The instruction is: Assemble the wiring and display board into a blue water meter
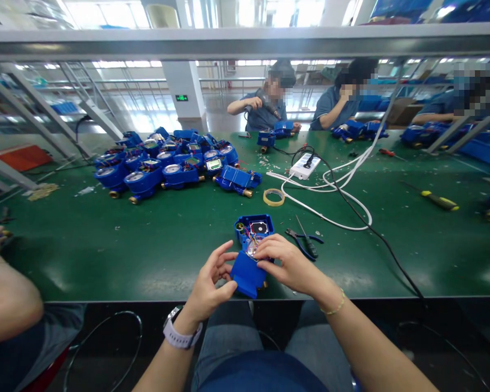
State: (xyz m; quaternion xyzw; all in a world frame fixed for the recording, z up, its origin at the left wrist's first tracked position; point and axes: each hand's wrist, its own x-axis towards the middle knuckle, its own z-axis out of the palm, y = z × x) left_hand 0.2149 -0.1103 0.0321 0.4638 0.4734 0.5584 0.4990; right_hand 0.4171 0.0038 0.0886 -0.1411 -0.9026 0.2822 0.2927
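A blue water meter (254, 222) lies opened on the green table in front of me, its wires and dark inner panel showing. Its blue cover (245, 272) is tilted toward me at the near side. My left hand (214, 277) is beside the cover's left edge, fingers apart and slightly curled, with the thumb tip at or very near the cover. From the right, my right hand (283, 261) reaches over the meter. Its fingers are bent down on the dial and wires, and its thumb lies by the cover's upper right edge; the fingertips are partly hidden.
Pliers (302, 242) and a screwdriver (308, 238) lie right of the meter. Beyond are a tape roll (273, 197), a power strip (305, 165) with cables and several blue meters (183, 173). A yellow-black screwdriver (440, 200) is farther right. Co-workers sit opposite; another person's arm (8, 294) is at left.
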